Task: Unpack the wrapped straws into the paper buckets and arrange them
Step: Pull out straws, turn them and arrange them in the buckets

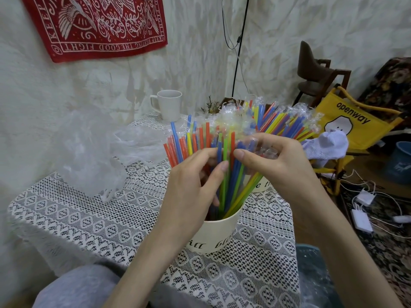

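A cream paper bucket [213, 234] with black lettering stands on the lace-covered table [89, 218]. It holds many coloured straws [189, 141] fanned out in clear wrappers. A second bucket [263, 185] stands behind it, mostly hidden, with more wrapped straws [280, 121] in it. My left hand [191, 190] has its fingers curled round several straws just above the near bucket's rim. My right hand [278, 161] pinches a wrapped blue straw [253, 145] near its top with thumb and fingers.
Crumpled clear plastic packaging [93, 152] lies on the table's left. A white mug [169, 105] stands at the back by the wall. A yellow folding chair [347, 127] and cables with chargers [364, 205] are on the right. A blue bin [315, 276] sits by the table.
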